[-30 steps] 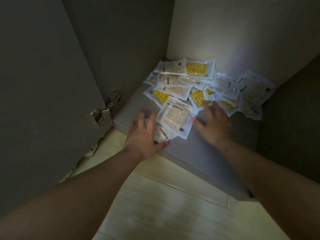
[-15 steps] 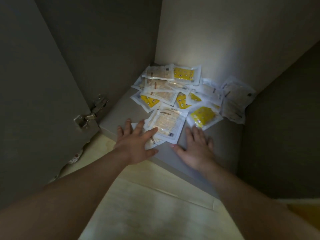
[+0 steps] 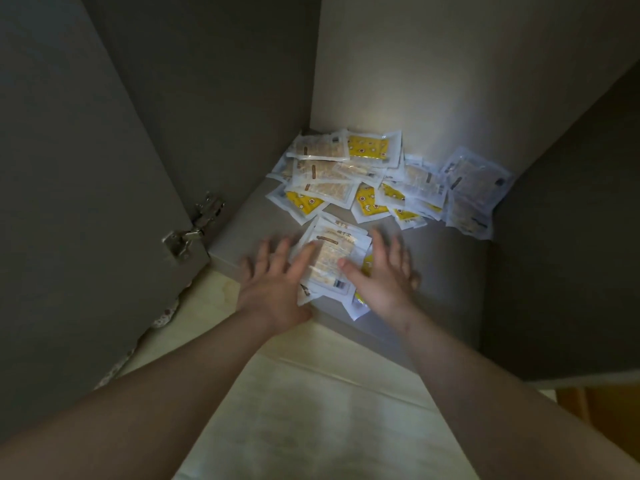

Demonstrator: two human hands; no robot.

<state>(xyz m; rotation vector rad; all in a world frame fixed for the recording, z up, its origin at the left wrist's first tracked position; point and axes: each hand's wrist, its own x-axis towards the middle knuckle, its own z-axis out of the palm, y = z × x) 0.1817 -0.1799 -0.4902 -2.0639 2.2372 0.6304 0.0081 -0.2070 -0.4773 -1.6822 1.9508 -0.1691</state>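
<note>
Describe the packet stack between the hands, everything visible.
The packet stack is a few flat sachets of clear and white plastic, fanned; the top one shows tan contents and a brown strip, a yellow one peeks out right. It lies near the front edge of the grey cabinet shelf. Straight fingers of the left hand rest on it; the right hand touches its right side.

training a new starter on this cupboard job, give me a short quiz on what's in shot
1. True or false: the left hand and the right hand touch the front stack of packets with straight fingers.
2. Where does the bigger pile lie? A at the back of the shelf; B on the floor; C in a drawer.
3. Fill in: the metal ___ is fixed to the door.
Key: 1 true; 2 A; 3 hinge.
</note>
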